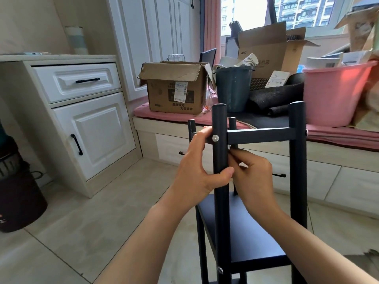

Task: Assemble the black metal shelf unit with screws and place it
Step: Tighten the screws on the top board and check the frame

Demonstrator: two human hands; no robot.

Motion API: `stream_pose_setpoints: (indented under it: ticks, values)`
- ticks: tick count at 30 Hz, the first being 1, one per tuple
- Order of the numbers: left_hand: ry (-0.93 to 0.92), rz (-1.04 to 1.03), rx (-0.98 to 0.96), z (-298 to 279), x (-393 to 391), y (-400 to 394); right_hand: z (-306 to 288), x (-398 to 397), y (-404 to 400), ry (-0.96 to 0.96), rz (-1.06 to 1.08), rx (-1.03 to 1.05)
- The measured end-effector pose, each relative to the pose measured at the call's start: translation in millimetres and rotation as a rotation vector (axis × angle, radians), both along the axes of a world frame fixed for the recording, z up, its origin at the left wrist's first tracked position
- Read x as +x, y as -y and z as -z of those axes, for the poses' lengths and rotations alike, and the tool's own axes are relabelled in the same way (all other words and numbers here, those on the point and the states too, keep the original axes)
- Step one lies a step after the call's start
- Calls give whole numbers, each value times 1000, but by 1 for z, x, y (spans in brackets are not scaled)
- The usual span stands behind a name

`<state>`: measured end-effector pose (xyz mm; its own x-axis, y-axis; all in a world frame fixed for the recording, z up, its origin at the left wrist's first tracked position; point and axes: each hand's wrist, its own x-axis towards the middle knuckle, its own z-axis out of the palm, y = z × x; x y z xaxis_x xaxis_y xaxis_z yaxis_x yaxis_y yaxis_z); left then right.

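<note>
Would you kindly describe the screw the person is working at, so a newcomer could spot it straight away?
Find the black shelf frame standing before the pink-cushioned window bench. On its nearest upright post, level with the top crossbar, sits a round silver screw head beside the left hand. The other silver screw sits far lower.

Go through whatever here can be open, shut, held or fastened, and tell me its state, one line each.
Shelf unit: upright on floor, partly assembled.
Near post: upright, held.
Screw: seated in the post.
Left hand: grips the post.
Right hand: pinching something small behind the post.
Cardboard box: flaps open.
Drawer: shut.
Cabinet door: shut.
</note>
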<state>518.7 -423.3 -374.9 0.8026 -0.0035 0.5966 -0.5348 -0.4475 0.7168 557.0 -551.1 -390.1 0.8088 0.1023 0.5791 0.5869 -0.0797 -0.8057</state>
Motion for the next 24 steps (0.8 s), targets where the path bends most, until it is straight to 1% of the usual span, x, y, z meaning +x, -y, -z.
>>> stream_pose_setpoints:
  ticks: [5, 10, 14, 15, 18, 24]
  values:
    - [4, 5, 12, -1, 0, 2, 4, 0, 3, -30, -8, 35]
    - [3, -7, 11, -1, 1, 2, 1, 6, -5, -51, -34, 23]
    - [-8, -16, 7, -1, 1, 0, -3, 11, -13, -173, -91, 106]
    - [-6, -20, 9, -1, 0, 0, -4, 11, -13, -177, -96, 96]
    - [-11, -27, 12, -1, 0, -2, -6, 12, -11, -74, -28, -42]
    - [-9, -29, 5, 0, 1, -5, -3, 11, -1, 9, 60, -108]
